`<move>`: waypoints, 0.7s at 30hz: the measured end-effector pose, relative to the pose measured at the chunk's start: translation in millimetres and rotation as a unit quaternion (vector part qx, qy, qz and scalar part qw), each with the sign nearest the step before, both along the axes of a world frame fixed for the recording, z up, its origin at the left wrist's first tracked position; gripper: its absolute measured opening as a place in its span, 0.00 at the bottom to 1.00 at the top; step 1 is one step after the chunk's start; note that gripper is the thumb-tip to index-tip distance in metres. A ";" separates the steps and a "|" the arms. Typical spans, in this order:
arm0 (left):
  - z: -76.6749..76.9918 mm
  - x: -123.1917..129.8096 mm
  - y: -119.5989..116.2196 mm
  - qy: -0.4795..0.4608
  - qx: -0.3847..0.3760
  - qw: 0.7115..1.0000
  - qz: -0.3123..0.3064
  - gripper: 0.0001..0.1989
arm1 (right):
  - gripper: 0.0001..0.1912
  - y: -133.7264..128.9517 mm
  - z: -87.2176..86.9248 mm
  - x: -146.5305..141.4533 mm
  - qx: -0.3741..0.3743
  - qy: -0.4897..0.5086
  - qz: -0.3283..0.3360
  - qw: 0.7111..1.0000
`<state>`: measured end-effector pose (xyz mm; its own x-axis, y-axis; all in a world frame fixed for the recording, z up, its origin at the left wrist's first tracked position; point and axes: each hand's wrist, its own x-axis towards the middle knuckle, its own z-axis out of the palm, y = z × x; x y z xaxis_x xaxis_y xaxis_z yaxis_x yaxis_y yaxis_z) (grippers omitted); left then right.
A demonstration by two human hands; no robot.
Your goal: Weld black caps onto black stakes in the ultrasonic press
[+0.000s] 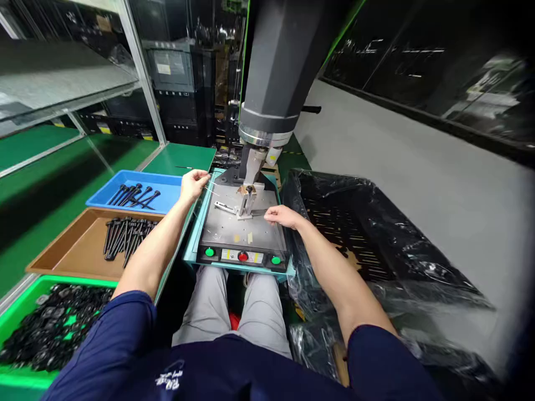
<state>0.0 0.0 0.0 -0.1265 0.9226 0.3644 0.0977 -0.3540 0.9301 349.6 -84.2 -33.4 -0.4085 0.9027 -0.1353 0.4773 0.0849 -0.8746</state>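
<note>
My left hand (194,185) is at the upper left edge of the grey metal plate (221,228), its fingers pinched together on something thin that I cannot make out. On the plate's right side, my right hand (281,216) is closed beside the metal fixture (246,206); what its fingertips hold is too small to name. The fixture stands under the tip of the machine head (254,164), with a small metal arm (225,208) reaching out to its left.
A blue tray (171,184) and a brown tray (62,245) hold black long-stemmed parts on the left. Below them, a green bin (25,284) holds small black parts. A plastic-lined box (368,186) stands right. Green buttons (209,252) and a red button (243,257) line the plate's front.
</note>
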 end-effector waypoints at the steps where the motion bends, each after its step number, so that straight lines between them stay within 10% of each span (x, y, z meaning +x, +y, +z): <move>1: 1.8 2.4 7.7 0.003 -0.002 1.000 0.003 0.13 | 0.21 2.9 0.8 0.6 0.015 0.002 -0.012 1.000; 21: 44.1 101.6 169.2 0.185 -0.024 0.982 -0.011 0.07 | 0.22 45.4 -2.7 10.2 0.020 0.203 -0.196 0.959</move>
